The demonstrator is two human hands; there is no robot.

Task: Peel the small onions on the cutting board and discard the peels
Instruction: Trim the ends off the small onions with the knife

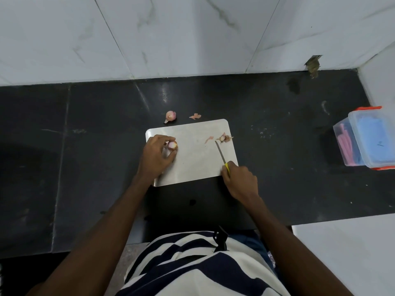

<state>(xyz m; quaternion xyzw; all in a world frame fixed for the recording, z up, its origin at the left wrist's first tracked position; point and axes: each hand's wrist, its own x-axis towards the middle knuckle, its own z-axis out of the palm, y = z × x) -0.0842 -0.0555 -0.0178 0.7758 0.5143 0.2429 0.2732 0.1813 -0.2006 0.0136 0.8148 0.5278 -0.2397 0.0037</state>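
Observation:
A white cutting board [192, 154] lies on the black counter. My left hand [158, 155] pinches a small pink onion [172, 145] at the board's left edge. My right hand [240, 180] grips the yellow handle of a thin knife [220, 152] at the board's right edge; its blade tip points toward onion peels [224, 138] near the board's top right corner. A smaller peel scrap [209, 139] lies beside them. A second small onion [170, 116] sits on the counter just behind the board, with another peel [195, 116] to its right.
A clear plastic box [365, 138] with an orange-trimmed lid and pink and blue contents stands at the counter's right end. White marble-look wall tiles [171, 35] rise behind the counter. A white surface [346, 259] sits at the lower right.

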